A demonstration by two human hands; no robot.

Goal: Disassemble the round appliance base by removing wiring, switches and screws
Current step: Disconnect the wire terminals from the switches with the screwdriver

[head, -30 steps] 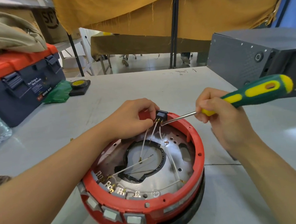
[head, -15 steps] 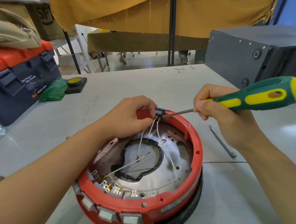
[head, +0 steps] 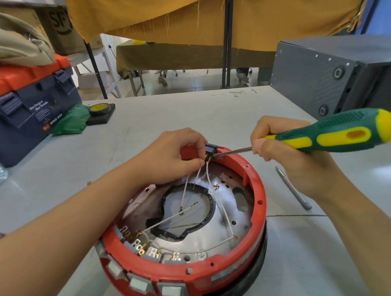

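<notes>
The scene is brightly and evenly lit by soft, diffuse light. A pale glare patch is seen on the desk (head: 245,112) at the right edge, and broad highlights are thrown back by the metal plate (head: 226,217) inside the round appliance base (head: 259,203). Only faint, soft-edged shadows are cast beneath the base and the forearms. Strong wide-angle distortion is present: straight lines are bowed near the borders, and the forearms are stretched at the lower corners. The centre is rendered sharply, while the edges are slightly softened. The floor beyond the desk is washed out.
</notes>
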